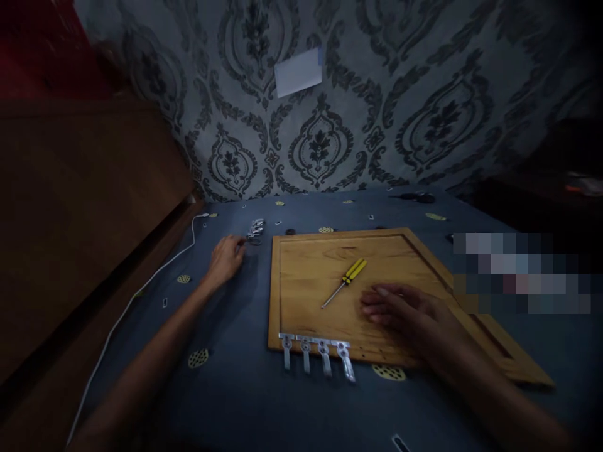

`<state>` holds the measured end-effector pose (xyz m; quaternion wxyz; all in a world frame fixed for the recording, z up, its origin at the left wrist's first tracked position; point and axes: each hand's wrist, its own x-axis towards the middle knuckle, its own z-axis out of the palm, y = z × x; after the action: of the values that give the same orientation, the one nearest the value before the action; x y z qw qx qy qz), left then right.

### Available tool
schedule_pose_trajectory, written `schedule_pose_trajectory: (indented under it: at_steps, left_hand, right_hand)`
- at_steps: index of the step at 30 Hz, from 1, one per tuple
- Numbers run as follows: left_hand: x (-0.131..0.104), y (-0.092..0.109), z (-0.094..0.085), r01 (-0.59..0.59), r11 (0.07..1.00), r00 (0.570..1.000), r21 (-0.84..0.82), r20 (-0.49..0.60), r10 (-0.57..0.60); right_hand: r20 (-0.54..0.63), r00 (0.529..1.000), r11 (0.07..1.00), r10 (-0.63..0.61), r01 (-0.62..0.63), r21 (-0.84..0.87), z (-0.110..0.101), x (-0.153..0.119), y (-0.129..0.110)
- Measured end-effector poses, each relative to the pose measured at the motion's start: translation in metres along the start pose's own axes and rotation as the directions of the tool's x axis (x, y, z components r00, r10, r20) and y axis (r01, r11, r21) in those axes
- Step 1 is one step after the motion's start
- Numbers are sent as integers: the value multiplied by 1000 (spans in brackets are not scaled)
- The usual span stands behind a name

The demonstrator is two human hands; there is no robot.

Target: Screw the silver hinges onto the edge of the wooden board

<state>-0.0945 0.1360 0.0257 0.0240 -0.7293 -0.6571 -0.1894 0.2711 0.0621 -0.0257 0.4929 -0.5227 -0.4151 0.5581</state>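
- We are seeing our left hand [227, 257] lying over the blue patterned cloth [221, 370], its fingertips beside a small heap of shiny metal pieces [257, 227]; whether it is gripping anything, we cannot tell.
- Our right hand [409, 307] is hovering or resting over the right part of the wooden panel [311, 270], open, with fingers loosely curved; contact with the wood is not clear to us.
- The panel is lying flat on the cloth between our hands, showing a grooved border.
- A yellow-and-black-handled screwdriver [346, 280] is lying on the panel, its tip pointing toward us and to the left.
- Four T-shaped metal brackets [324, 358] are sitting in a row along the panel's near edge, at its left end, their tongues jutting past it.
- A white cable [117, 317] is running down our left side.
- Behind the cloth, a wallpapered wall [320, 144] is bearing a white card [298, 73].
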Motion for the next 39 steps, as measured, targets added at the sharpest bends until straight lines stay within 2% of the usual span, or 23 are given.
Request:
schedule_pose_trajectory:
  at_steps: [3,7,19,25,28,33,39]
  left_hand:
    - [24,-3,9,31,997,999,77,18,-33]
    - [36,-2,16,26,985,997,170,67,-38]
    - [42,-8,15,-50,932,986,360,163,-10]
    - [29,-16,14,-132,909,976,395,212,49]
    - [21,-18,14,-146,907,976,396,207,66]
    - [16,-17,14,-93,938,988,334,146,46]
    - [9,-8,4,-14,996,998,83,56,10]
  right_hand:
    - [6,1000,1000,-12,12,-16,0,-1,-1]
    - [21,999,998,-27,28,-51,3,-4,-5]
    - [47,998,996,-38,42,-79,7,-7,-10]
    - [55,998,995,-32,37,-88,8,-9,-12]
    - [63,998,994,-29,36,-107,8,-10,-13]
    - [70,997,992,-23,32,-123,8,-10,-12]
    - [59,998,991,-38,45,-126,11,-16,-18]
